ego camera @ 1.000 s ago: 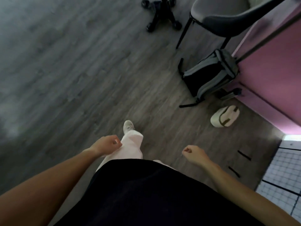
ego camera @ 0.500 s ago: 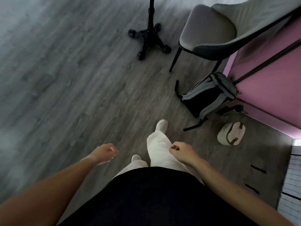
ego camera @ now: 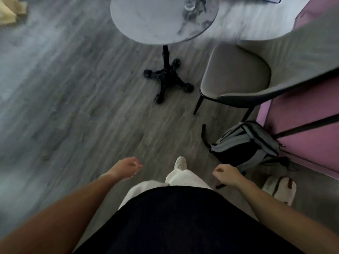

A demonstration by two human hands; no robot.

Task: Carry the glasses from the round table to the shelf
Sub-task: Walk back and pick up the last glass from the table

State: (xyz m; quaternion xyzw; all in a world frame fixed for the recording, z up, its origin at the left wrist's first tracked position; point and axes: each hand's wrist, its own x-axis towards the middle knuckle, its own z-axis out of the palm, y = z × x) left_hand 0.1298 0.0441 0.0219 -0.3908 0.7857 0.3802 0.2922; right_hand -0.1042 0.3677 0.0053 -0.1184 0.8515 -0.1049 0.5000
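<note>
The grey wood-plank floor (ego camera: 77,107) fills most of what I see. At the right edge runs a pink wall (ego camera: 311,136) crossed by dark bars. Ahead of me stands the round table (ego camera: 157,22), its marbled top on a black pedestal (ego camera: 166,55) that ends in a four-footed base (ego camera: 167,81). Just to the right of the table sits a grey upholstered chair (ego camera: 236,70) with thin dark legs, its back toward the pink wall. Below the chair, close to the wall, a grey and black backpack (ego camera: 245,145) lies on the floor, and nearer to me, beside it, lies a small cream pouch with brown trim (ego camera: 280,187).

My black top (ego camera: 174,220) covers the bottom of the view, with my white trousers (ego camera: 185,178) and one white shoe (ego camera: 180,163) stepping out in front. My left hand (ego camera: 126,167) hangs over the floor with the fingers loosely curled and nothing in it. My right hand (ego camera: 227,174) is curled into a loose fist, also carrying nothing, near the backpack's strap.

One clear glass (ego camera: 189,5) stands on the far right part of the tabletop, cut off by the top edge of the view, well apart from both hands. Something yellowish (ego camera: 11,11) lies blurred at the top left corner.
</note>
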